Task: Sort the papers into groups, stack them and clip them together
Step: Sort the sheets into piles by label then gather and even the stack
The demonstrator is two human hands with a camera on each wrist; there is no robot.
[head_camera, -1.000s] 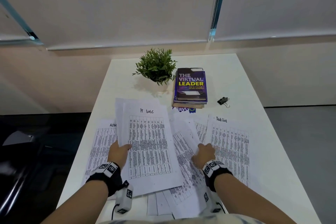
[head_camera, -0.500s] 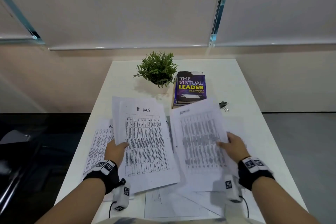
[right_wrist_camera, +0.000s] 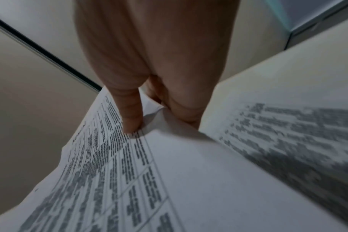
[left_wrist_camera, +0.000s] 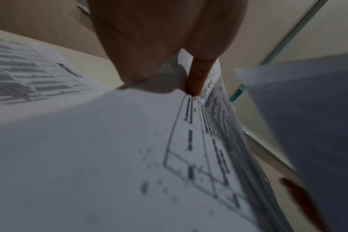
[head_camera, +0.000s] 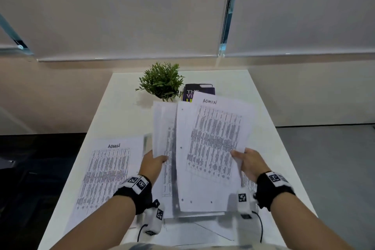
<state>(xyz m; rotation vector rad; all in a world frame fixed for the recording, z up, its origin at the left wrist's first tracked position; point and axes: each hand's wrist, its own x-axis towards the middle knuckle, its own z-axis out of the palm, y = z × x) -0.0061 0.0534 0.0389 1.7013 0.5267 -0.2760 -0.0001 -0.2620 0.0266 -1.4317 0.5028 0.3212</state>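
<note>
The sheet headed ADMIN (head_camera: 215, 144) is up in the air over the middle of the bench (head_camera: 261, 107), printed side toward the person, its long axis running away from the body with the heading at the far end. The right hand (head_camera: 248, 161) pinches it at its right edge, thumb on the printed face and the other fingers (right_wrist_camera: 186, 109) behind the paper, as the right wrist view shows. Its likely home, judging by the matching heading, is the other ADMIN sheet (head_camera: 105, 176) lying flat on the bench at the near left. That sheet lies to the left of the raised one, past the left hand, with its long axis running much the same way, so the held sheet would need to travel leftward and down with little turning.

The left hand (head_camera: 152, 165) stands between the two, nearer the flat sheet, but it is busy: it grips a small bundle of papers (head_camera: 163, 128) held upright at its lower part, thumb (left_wrist_camera: 198, 76) on the printed side and the rest of the hand behind. Both hands are therefore clenched on paper, neither free.

More loose sheets (head_camera: 198, 229) lie under the hands at the near edge. Beyond them stand a small green plant (head_camera: 161, 80) and a dark book (head_camera: 199, 88), partly hidden by the raised sheet.
</note>
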